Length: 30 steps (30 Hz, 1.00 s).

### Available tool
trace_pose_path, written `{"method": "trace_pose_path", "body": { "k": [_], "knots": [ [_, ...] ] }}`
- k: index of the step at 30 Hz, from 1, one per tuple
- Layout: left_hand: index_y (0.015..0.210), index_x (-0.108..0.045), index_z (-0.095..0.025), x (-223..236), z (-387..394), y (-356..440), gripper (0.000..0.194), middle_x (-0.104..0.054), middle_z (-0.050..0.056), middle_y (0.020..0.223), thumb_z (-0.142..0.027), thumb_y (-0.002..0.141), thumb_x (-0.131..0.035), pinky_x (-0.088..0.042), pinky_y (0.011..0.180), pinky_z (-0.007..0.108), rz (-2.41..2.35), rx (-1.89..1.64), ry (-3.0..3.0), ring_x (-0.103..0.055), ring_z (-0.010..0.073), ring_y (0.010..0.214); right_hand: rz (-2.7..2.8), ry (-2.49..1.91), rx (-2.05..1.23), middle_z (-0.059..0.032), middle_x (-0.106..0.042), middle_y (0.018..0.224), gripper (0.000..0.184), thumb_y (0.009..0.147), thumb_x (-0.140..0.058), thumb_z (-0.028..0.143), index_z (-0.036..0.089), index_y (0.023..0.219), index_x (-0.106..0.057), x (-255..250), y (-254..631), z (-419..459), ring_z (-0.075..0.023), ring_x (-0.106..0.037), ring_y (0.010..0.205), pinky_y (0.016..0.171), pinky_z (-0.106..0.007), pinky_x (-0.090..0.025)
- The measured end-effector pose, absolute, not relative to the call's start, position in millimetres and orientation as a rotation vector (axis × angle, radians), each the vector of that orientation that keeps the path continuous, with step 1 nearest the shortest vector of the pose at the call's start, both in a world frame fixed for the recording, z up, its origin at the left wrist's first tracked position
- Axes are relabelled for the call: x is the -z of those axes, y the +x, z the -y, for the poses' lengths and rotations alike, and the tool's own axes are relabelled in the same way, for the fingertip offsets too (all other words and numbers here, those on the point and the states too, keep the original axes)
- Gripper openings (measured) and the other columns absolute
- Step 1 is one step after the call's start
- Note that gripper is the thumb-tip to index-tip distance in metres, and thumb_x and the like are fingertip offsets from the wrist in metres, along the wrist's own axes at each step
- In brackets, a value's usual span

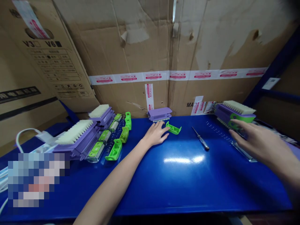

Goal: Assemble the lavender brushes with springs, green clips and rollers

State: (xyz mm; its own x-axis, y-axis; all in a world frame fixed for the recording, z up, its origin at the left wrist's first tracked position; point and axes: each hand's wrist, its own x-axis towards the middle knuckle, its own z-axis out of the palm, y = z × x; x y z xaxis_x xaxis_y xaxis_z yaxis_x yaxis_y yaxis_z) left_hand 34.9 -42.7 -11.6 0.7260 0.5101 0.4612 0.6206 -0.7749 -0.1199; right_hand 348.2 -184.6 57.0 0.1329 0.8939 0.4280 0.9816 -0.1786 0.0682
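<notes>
My left hand (156, 133) is open over the middle of the table, fingers spread, a fingertip at the left end of a bright green plastic bracket (173, 128). I cannot tell whether it touches it. Just behind lies a purple brush body (160, 114), bristles down. On the right, my right hand (254, 137) is open, thumb and forefinger apart in front of a purple brush body (221, 114) with a green end piece (246, 118). Below those fingers are a coil spring (219, 132) and a clear plastic part (245, 152), partly covered by the hand.
A screwdriver (201, 139) lies between my hands. To the left stand purple brush bodies (81, 140), clear-and-green parts (96, 150), springs (114, 136) and several green brackets (114, 150). White cables (25, 131) run along the left edge. Cardboard (131, 56) walls the back.
</notes>
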Motion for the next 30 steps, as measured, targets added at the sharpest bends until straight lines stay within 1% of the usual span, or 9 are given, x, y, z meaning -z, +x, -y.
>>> {"method": "trace_pose_path", "body": {
  "k": [2,4,7,10,14,19,21,25,30],
  "knots": [
    [0.108,-0.062,-0.02,11,43,35,0.028,-0.051,0.013,0.113,-0.035,0.09,-0.046,-0.044,0.082,0.038,0.883,0.614,-2.641,-0.051,0.0265,0.105,1.863,-2.317,0.578,-0.0187,-0.063,0.111,0.053,0.09,-0.028,0.044,0.015,0.129,-0.049,-48,360,194,-0.0351,-0.061,0.097,0.076,-0.043,-0.049],
    [0.101,-0.063,-0.018,10,44,35,0.026,-0.051,0.014,0.111,-0.034,0.09,-0.047,-0.044,0.082,0.038,0.877,0.625,-2.611,-0.05,0.0269,0.103,1.875,-2.416,0.536,-0.0201,-0.063,0.109,0.053,0.09,-0.027,0.043,0.014,0.13,-0.048,-38,368,199,-0.0358,-0.061,0.098,0.075,-0.044,-0.049],
    [0.095,-0.063,-0.016,8,45,36,0.024,-0.051,0.014,0.11,-0.034,0.089,-0.048,-0.044,0.081,0.04,0.874,0.643,-2.589,-0.049,0.028,0.104,1.872,-2.513,0.427,-0.0198,-0.064,0.109,0.051,0.09,-0.028,0.04,0.016,0.131,-0.047,-25,374,204,-0.0359,-0.061,0.098,0.076,-0.046,-0.049],
    [0.091,-0.063,-0.016,9,44,36,0.022,-0.05,0.015,0.114,-0.033,0.089,-0.048,-0.044,0.082,0.041,0.865,0.667,-2.598,-0.048,0.029,0.107,1.909,-2.518,0.457,-0.0197,-0.064,0.107,0.048,0.091,-0.026,0.035,0.015,0.128,-0.049,-14,376,206,-0.0358,-0.06,0.098,0.077,-0.046,-0.049],
    [0.091,-0.062,-0.016,12,42,36,0.024,-0.051,0.014,0.113,-0.032,0.091,-0.044,-0.044,0.081,0.04,0.866,0.687,-2.593,-0.05,0.0275,0.105,1.981,-2.448,0.554,-0.018,-0.064,0.109,0.05,0.092,-0.022,0.033,0.014,0.129,-0.049,-9,377,208,-0.035,-0.06,0.098,0.079,-0.046,-0.048],
    [0.091,-0.061,-0.015,13,41,36,0.023,-0.052,0.014,0.111,-0.033,0.091,-0.046,-0.044,0.081,0.039,0.883,0.689,-2.584,-0.051,0.0265,0.103,1.932,-2.423,0.52,-0.02,-0.061,0.112,0.055,0.091,-0.028,0.045,0.013,0.132,-0.046,-14,377,203,-0.036,-0.06,0.1,0.078,-0.045,-0.048],
    [0.091,-0.06,-0.016,13,41,36,0.022,-0.052,0.013,0.11,-0.033,0.09,-0.046,-0.044,0.081,0.039,0.897,0.69,-2.594,-0.052,0.0264,0.103,1.87,-2.498,0.435,-0.0202,-0.061,0.112,0.057,0.09,-0.031,0.048,0.013,0.132,-0.046,-15,378,199,-0.0371,-0.061,0.097,0.075,-0.045,-0.048],
    [0.093,-0.059,-0.016,14,40,35,0.021,-0.051,0.014,0.111,-0.032,0.09,-0.047,-0.044,0.081,0.039,0.913,0.699,-2.613,-0.052,0.0269,0.104,1.832,-2.523,0.21,-0.0169,-0.063,0.115,0.053,0.088,-0.034,0.047,0.02,0.133,-0.046,-17,380,191,-0.0359,-0.063,0.096,0.069,-0.044,-0.049],
    [0.098,-0.057,-0.016,16,38,35,0.02,-0.051,0.013,0.112,-0.032,0.089,-0.05,-0.044,0.082,0.038,0.919,0.713,-2.604,-0.052,0.0271,0.106,1.851,-2.462,0.169,-0.0159,-0.063,0.115,0.056,0.087,-0.038,0.049,0.021,0.134,-0.045,-26,369,182,-0.035,-0.062,0.1,0.072,-0.042,-0.048]
  ]
}}
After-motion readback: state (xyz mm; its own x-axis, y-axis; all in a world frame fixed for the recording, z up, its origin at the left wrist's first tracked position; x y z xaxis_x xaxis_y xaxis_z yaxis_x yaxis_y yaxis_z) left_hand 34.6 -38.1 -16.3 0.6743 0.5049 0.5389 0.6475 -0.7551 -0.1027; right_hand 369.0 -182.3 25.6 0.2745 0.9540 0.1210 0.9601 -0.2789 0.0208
